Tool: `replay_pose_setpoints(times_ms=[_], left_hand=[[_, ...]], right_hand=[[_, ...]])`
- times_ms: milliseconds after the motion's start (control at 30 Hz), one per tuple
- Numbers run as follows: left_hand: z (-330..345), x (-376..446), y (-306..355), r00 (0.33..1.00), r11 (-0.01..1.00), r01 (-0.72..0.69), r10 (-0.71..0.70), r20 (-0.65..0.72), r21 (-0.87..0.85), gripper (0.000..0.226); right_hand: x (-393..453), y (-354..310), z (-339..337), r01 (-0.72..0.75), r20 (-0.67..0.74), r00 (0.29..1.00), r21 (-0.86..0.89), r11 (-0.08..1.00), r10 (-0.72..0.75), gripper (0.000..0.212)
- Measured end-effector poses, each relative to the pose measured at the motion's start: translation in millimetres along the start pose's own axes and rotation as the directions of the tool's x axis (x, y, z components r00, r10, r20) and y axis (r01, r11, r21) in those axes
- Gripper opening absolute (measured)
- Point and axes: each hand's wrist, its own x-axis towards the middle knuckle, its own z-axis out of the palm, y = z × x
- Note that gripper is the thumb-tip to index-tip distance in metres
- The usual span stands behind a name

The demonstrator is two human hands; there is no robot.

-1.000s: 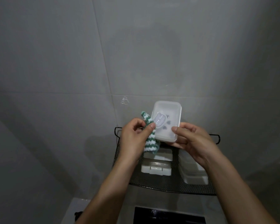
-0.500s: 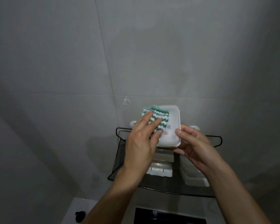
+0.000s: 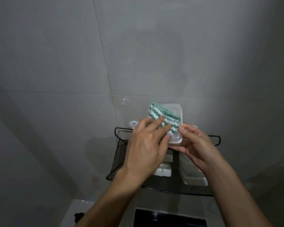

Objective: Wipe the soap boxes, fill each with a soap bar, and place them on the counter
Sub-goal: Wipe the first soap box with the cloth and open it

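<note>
Head view shows the left hand with fingers laid out nearly straight, pressing a green-and-white striped cloth flat against the soap box. The right hand cups that box from below and from its right side, thumb curled over the near edge, apparently to brace it against the push of the wiping. So the box sits between the two hands, lifted clear of the shelf, its open face tilted toward the person. Just beneath the hands hangs a black mesh shelf fixed to the grey tiled wall, carrying more white soap boxes, one partly hidden under the left wrist. A small white round object sits just beyond the left fingertips. I see no soap bar anywhere.
</note>
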Motion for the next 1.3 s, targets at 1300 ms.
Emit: replay_pose_setpoints(times_ms=[1300], left_hand=[[1,7,-18,0.971,0.972,-0.223,0.228,-0.069,0.074,0.045]], right_hand=[[1,-22,1,-0.085,0.024,0.996,0.104,0.991,0.083,0.030]])
